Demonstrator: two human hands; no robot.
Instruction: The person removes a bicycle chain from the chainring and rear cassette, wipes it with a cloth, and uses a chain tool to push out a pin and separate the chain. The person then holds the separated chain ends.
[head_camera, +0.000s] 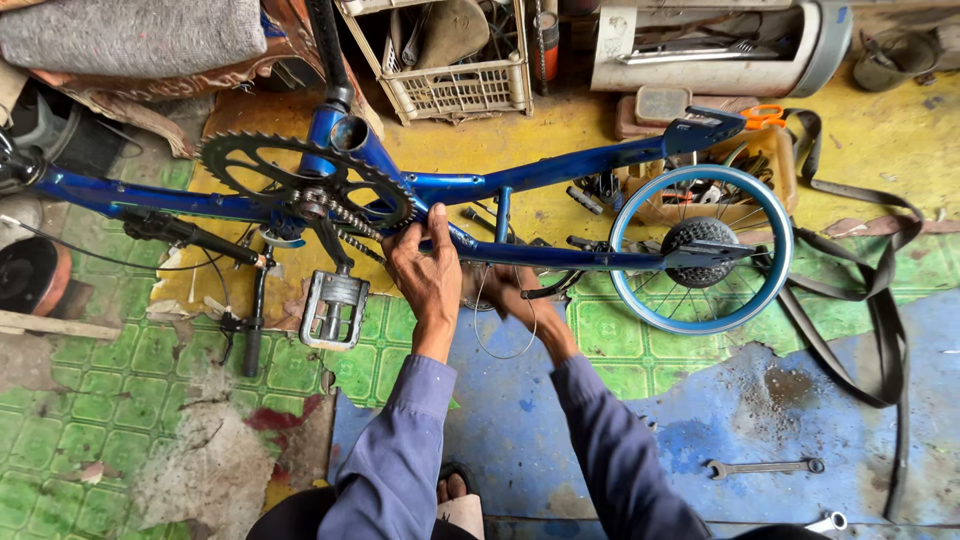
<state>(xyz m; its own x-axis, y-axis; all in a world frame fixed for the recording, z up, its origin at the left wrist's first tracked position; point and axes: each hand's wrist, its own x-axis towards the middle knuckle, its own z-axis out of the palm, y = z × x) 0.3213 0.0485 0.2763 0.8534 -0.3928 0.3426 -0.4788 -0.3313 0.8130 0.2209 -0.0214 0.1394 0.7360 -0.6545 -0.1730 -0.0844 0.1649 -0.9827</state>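
Just beyond the left grip (428, 268), the bicycle frame (540, 172) is showing glossy blue, and the chainring (300, 180) to its left is looking dark grey with toothed edges. To the right of the right grip (510, 295), the wheel rim (700, 250) is gleaming light blue around a black cog. Beneath both grips, the floor (130, 380) is wearing green tile-patterned, yellow and blue patches. The sleeves (400, 460) are appearing greyish blue.

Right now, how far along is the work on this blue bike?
Already done: the blue frame lies on its side with the rear wheel mounted, tyre off. In hand: the left hand rests on the frame by the chain; the right hand handles a thin cable. Left: the chain looks slack and the black tyre strip lies loose.
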